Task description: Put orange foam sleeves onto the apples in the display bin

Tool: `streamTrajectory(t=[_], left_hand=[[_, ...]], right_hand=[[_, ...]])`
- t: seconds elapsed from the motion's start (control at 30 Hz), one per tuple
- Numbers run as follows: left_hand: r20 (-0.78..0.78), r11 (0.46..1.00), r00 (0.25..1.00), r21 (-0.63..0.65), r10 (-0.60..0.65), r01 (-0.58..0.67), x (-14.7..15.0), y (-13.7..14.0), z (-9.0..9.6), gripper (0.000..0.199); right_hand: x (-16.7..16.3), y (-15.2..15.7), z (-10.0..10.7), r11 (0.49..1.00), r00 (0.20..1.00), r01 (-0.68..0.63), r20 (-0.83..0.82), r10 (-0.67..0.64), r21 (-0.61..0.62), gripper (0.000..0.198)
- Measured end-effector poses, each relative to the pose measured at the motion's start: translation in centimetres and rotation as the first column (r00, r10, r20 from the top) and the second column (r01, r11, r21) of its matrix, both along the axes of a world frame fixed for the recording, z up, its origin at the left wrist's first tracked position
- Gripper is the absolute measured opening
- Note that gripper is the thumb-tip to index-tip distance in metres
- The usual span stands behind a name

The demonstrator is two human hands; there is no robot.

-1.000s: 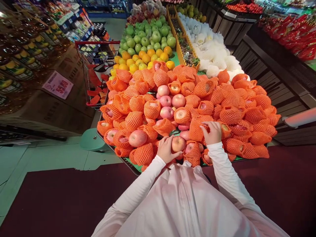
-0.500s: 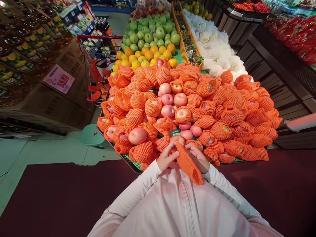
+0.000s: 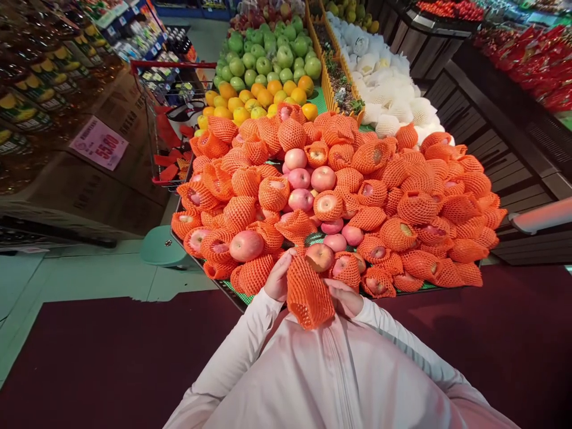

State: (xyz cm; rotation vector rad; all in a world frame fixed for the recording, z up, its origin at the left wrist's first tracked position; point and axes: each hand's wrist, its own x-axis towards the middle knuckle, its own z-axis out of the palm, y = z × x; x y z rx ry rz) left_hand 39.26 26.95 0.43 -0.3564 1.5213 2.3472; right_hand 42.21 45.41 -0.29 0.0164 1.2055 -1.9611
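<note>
An orange foam net sleeve (image 3: 309, 295) is held in front of my body, low over the near edge of the fruit display. My left hand (image 3: 277, 279) pinches its upper left edge between thumb and fingers. On the other side, my right hand (image 3: 345, 297) grips the sleeve's right edge, some of its fingers hidden behind the net. The sleeve is spread wide, with its lower end gaping towards me; I cannot see any fruit in it. Just beyond my hands lie a bare apple (image 3: 320, 257) and a netted apple (image 3: 345, 268).
Heaped netted apples (image 3: 420, 208) cover the stand, with several bare pink apples in the middle. Behind are oranges (image 3: 250, 101), green apples (image 3: 268, 53) and white-netted fruit (image 3: 384, 89). A shopping cart (image 3: 172, 119) and a green stool (image 3: 163, 245) stand to the left.
The orange sleeve has gone from narrow and folded, slanting down to the right, to spread wide. Both hands have moved left, and they are farther apart.
</note>
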Motion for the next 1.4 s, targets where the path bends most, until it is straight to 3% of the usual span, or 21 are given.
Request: streamTrajectory(t=[0.07,0.17,0.3,0.4,0.43,0.5,0.57,0.63,0.7,0.77,0.87,1.1,1.23,1.3,1.4], left_hand=[[-0.006,0.995,1.0,0.097,-0.006,0.006,-0.2,-0.2,0.1,0.041],[-0.005,0.979,0.997,0.19,-0.078,0.077,-0.2,-0.5,-0.4,0.04],[0.027,0.911,0.922,0.171,-0.386,0.376,0.2,-0.9,-2.0,0.049],[0.066,0.834,0.833,0.105,-0.549,0.541,0.3,-1.0,-3.0,0.052],[0.068,0.832,0.829,0.072,-0.555,0.551,0.2,-1.0,-3.2,0.05],[0.041,0.875,0.875,-0.026,-0.482,0.483,-0.1,-0.8,-3.4,0.047],[-0.046,0.935,0.945,-0.163,-0.325,0.314,-0.7,-0.3,-3.6,0.044],[-0.18,0.945,0.968,-0.308,-0.173,0.112,-1.3,0.2,-3.8,0.037],[-0.292,0.894,0.952,-0.446,-0.096,-0.047,-1.8,0.8,-4.2,0.028],[-0.347,0.818,0.933,-0.561,-0.092,-0.128,-2.1,1.1,-4.7,0.018],[-0.348,0.741,0.928,-0.657,-0.134,-0.139,-2.2,1.0,-5.2,0.013],[-0.197,0.504,0.945,-0.863,-0.261,-0.04,-2.0,0.7,-4.8,0.027],[-0.1,0.396,0.949,-0.918,-0.298,0.027,-1.9,1.0,-4.5,0.034],[-0.136,0.44,0.945,-0.898,-0.296,0.009,-1.7,1.1,-4.7,0.033],[-0.232,0.586,0.954,-0.807,-0.19,-0.079,-0.9,1.2,-4.9,0.028]], right_hand=[[0.0,-0.3,0.0,0.999,0.999,-0.034,0.016,0.034,-0.016,0.055],[-0.6,0.0,0.0,0.991,0.991,0.131,0.002,-0.131,0.028,0.049],[-1.3,0.4,-0.4,0.922,0.928,0.372,-0.038,-0.37,0.103,0.052],[-1.3,0.4,-1.2,0.918,0.936,0.35,-0.102,-0.337,0.186,0.048],[-1.3,0.4,-1.6,0.918,0.943,0.325,-0.154,-0.295,0.229,0.046],[-1.5,0.6,-2.1,0.883,0.926,0.32,-0.312,-0.214,0.343,0.042],[-2.2,0.9,-2.4,0.787,0.859,0.402,-0.491,-0.147,0.468,0.038],[-3.3,1.1,-2.2,0.654,0.782,0.501,-0.621,-0.061,0.567,0.03],[-4.7,1.1,-1.8,0.525,0.735,0.553,-0.675,0.057,0.647,0.019],[-6.0,0.8,-1.4,0.412,0.719,0.572,-0.676,0.165,0.709,0.013],[-7.2,0.3,-1.3,0.33,0.719,0.552,-0.637,0.277,0.766,0.024],[-6.4,-0.6,-2.0,0.31,0.707,0.529,-0.612,0.354,0.79,0.025],[-6.1,-0.6,-2.2,0.308,0.778,0.446,-0.534,0.331,0.84,0.027],[-6.2,-0.4,-2.5,0.34,0.792,0.441,-0.539,0.287,0.83,0.03],[-6.1,0.0,-3.2,0.452,0.773,0.504,-0.618,0.145,0.736,0.034]])
